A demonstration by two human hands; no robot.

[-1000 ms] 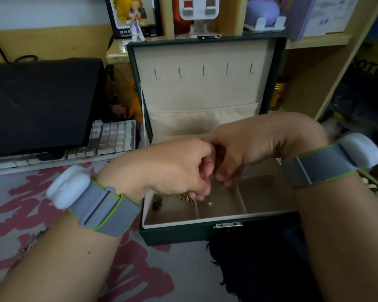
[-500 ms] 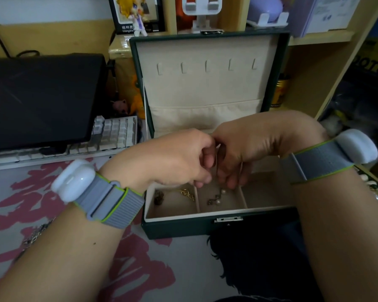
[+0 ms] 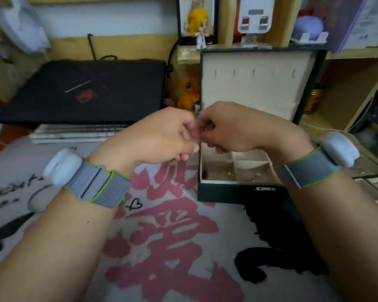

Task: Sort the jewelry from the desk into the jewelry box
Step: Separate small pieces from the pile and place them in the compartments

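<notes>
Left hand (image 3: 162, 136) and right hand (image 3: 234, 127): raised side by side, fingertips meeting, fingers curled; whether they pinch anything cannot be told through the blur. Both wrists carry grey fabric bands with white pods. Dark green jewelry box with cream lining (image 3: 234, 190): lid open, on the pink-patterned desk mat (image 3: 172, 236), just right of the hands. Small gold jewelry pieces (image 3: 228, 174): in its near-left compartments. Closed black laptop (image 3: 85, 90): far left.

My left hand (image 3: 162, 136) and right hand (image 3: 231, 129), fingertips pinched together as before, now sit higher and over the left edge of the jewelry box (image 3: 238, 192) rather than above its middle compartment. No chain dangles below them any more.
</notes>
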